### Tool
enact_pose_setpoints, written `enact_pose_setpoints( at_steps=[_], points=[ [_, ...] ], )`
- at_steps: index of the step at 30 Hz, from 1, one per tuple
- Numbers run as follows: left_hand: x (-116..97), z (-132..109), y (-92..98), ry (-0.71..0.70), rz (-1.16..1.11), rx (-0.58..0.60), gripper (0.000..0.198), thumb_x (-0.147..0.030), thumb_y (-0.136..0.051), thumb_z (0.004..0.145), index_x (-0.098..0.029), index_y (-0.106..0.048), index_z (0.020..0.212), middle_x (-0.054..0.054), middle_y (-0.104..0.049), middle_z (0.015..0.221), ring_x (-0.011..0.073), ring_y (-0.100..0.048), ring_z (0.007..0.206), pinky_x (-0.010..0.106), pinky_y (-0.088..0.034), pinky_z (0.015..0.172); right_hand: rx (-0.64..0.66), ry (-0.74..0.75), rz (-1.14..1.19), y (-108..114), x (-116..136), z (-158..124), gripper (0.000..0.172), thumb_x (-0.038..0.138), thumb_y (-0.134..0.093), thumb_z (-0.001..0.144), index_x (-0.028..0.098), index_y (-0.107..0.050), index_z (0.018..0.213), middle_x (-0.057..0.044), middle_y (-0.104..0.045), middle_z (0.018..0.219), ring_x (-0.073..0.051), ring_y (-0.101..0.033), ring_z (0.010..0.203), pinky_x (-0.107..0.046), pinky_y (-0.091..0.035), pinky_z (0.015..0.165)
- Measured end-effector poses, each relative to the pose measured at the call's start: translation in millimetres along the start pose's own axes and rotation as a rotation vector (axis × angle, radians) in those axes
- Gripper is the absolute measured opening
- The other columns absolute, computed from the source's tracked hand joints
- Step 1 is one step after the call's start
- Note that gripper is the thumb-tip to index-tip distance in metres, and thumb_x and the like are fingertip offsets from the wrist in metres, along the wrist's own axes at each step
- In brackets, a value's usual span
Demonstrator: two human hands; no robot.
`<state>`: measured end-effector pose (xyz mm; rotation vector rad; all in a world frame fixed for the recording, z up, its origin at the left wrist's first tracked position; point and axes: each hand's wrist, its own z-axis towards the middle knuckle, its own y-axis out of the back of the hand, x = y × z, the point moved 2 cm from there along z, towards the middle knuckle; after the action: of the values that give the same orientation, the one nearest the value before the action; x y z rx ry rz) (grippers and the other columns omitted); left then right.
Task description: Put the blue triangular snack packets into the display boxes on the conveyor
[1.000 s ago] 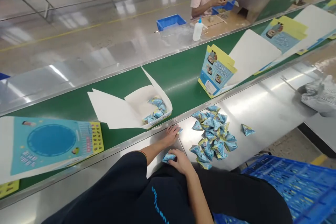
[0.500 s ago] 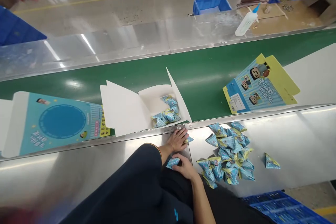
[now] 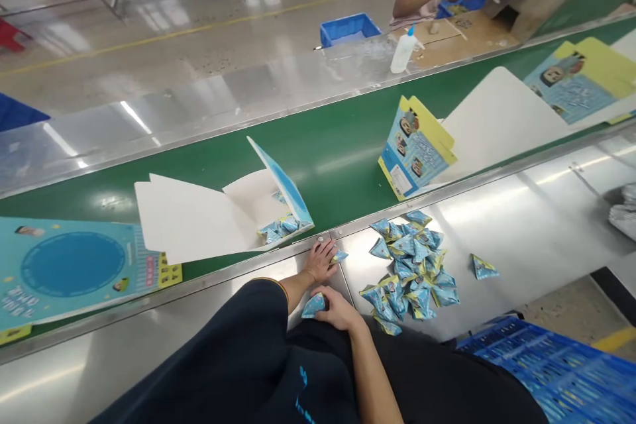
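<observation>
My left hand (image 3: 320, 260) lies on the steel ledge beside the belt, fingers curled over a small blue triangular packet (image 3: 340, 256). Close to my body, my right hand (image 3: 336, 309) grips another blue packet (image 3: 314, 305). A pile of the same packets (image 3: 410, 265) lies on the steel to the right of both hands, with one stray packet (image 3: 483, 267) further right. On the green belt (image 3: 338, 159) just beyond my left hand sits an open white carton (image 3: 199, 218) holding several packets (image 3: 279, 226).
A flat blue printed carton (image 3: 69, 271) lies on the belt at left. Another printed carton (image 3: 416, 147) stands at right, with more beyond. A blue crate (image 3: 556, 371) is at lower right. Across the belt a person in pink works beside a glue bottle (image 3: 403, 52) and blue bin (image 3: 348, 29).
The open carton has travelled left along the belt and its right flap has tipped up. Both hands stay in place on their packets. The camera view has swung.
</observation>
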<state>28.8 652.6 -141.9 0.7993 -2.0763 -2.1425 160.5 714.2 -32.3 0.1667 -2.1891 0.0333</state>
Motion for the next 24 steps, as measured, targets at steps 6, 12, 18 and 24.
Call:
enact_pose_setpoints(
  at_steps=[6,12,18,24],
  points=[
    [10.7,-2.9,10.2,-0.043,0.057,0.004,0.055,-0.040,-0.056,0.096,-0.020,-0.060,0.147,0.014,-0.050,0.161,0.0313,-0.042,0.151,0.051,-0.026,0.126,-0.040,-0.006,-0.187,-2.2,1.7,-1.2,0.059,0.009,-0.077,0.070,0.022,-0.068,0.127,-0.003,-0.057,0.107,-0.021,-0.055,0.099,-0.031,-0.042,0.090],
    [-5.1,27.4,15.7,-0.196,0.103,0.134,0.065,-0.050,-0.058,0.095,-0.028,-0.053,0.155,0.011,-0.038,0.170,0.0326,-0.035,0.157,0.053,-0.022,0.129,-0.081,-0.006,-0.189,-5.3,3.4,1.8,0.059,0.011,-0.079,0.069,0.026,-0.069,0.125,-0.005,-0.059,0.114,-0.024,-0.058,0.103,-0.035,-0.044,0.095],
    [-13.9,44.0,9.4,-0.176,0.162,0.167,0.075,-0.060,-0.054,0.095,-0.029,-0.044,0.162,0.013,-0.030,0.173,0.0365,-0.029,0.159,0.061,-0.008,0.130,-0.089,-0.039,-0.212,-2.9,6.9,3.1,0.061,0.015,-0.078,0.070,0.028,-0.069,0.129,-0.005,-0.059,0.112,-0.024,-0.060,0.097,-0.035,-0.047,0.091],
    [-10.2,38.0,3.4,-0.199,0.203,0.150,0.082,-0.059,-0.051,0.095,-0.019,-0.037,0.165,0.016,-0.034,0.171,0.0351,-0.030,0.159,0.057,-0.011,0.131,-0.037,-0.068,-0.224,-3.0,9.3,5.9,0.067,0.016,-0.075,0.069,0.029,-0.067,0.135,-0.009,-0.062,0.121,-0.032,-0.065,0.106,-0.043,-0.050,0.097]
  ],
)
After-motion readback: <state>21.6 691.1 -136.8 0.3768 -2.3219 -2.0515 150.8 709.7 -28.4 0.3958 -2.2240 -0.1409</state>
